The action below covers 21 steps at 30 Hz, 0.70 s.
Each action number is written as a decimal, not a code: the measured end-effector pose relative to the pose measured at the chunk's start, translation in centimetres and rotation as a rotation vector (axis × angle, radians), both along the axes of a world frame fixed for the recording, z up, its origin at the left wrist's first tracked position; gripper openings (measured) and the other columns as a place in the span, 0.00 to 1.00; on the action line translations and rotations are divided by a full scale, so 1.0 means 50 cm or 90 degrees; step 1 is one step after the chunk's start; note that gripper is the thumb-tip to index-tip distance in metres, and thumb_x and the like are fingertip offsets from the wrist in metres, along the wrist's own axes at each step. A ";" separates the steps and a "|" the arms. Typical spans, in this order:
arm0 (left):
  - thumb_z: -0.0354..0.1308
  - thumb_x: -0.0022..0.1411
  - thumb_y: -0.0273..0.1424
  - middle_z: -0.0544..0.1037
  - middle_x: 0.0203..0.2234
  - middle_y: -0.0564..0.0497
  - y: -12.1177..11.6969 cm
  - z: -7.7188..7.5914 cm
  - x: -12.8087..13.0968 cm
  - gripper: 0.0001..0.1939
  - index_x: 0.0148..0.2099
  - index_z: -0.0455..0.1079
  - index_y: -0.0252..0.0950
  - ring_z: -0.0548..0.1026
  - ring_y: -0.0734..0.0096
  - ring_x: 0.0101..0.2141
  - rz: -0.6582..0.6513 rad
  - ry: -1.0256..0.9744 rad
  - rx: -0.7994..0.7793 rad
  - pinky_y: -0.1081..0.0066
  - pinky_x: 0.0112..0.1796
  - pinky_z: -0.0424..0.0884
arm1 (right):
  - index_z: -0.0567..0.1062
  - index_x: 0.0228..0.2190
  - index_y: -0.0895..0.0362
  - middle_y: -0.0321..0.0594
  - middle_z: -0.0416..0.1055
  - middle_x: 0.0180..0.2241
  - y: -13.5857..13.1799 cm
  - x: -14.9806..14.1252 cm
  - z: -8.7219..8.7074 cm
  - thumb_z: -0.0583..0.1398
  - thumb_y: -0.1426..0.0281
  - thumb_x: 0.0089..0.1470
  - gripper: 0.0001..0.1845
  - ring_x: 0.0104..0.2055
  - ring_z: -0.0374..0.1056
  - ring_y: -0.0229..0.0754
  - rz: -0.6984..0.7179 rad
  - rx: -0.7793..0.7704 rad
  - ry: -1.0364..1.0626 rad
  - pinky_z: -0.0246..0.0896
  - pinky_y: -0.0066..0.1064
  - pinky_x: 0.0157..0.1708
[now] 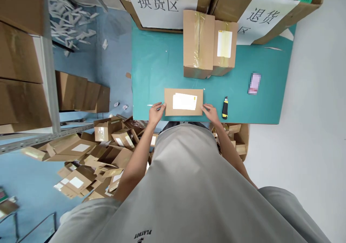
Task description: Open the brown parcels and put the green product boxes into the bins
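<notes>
A small cardboard box (169,110) with a white label (185,101) on its top face sits near the front edge of the table. My left hand (156,112) grips the box's left end, fingertips against its side. At the opposite end, my right hand (210,112) holds the right side in the same way. To the right of that hand lies a utility knife (225,108) with a black and yellow handle. The underside of the box is hidden.
Two taped cardboard boxes (198,43) stand on the teal table (156,59), before large open cartons (286,14) bearing paper signs. A blurred pink item (254,83) lies at right. Discarded boxes (105,156) are piled on the floor at left, beside a shelf (51,73).
</notes>
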State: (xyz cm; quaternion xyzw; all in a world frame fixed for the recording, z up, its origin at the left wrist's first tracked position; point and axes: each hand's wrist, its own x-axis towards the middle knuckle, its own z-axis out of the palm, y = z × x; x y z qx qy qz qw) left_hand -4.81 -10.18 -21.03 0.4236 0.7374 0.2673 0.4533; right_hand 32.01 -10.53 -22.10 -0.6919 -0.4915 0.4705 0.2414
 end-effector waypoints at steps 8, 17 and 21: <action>0.62 0.61 0.30 0.86 0.58 0.38 -0.073 -0.032 -0.008 0.16 0.48 0.87 0.36 0.80 0.48 0.63 0.018 -0.039 -0.082 0.50 0.66 0.76 | 0.91 0.47 0.55 0.52 0.87 0.54 -0.058 0.012 -0.020 0.70 0.49 0.58 0.25 0.64 0.78 0.63 0.000 -0.086 -0.011 0.72 0.55 0.68; 0.72 0.56 0.31 0.84 0.57 0.39 -0.062 -0.003 0.000 0.10 0.42 0.88 0.38 0.81 0.46 0.61 0.049 -0.098 -0.038 0.48 0.65 0.78 | 0.91 0.37 0.53 0.47 0.87 0.50 -0.046 -0.007 0.021 0.73 0.38 0.49 0.31 0.58 0.80 0.62 0.003 -0.053 0.069 0.78 0.53 0.62; 0.71 0.66 0.41 0.84 0.56 0.41 -0.021 0.043 -0.013 0.14 0.47 0.88 0.38 0.81 0.50 0.60 0.057 -0.077 0.082 0.50 0.64 0.79 | 0.92 0.40 0.52 0.47 0.87 0.50 -0.003 0.001 0.074 0.72 0.37 0.53 0.32 0.55 0.81 0.60 -0.009 0.019 0.052 0.78 0.51 0.61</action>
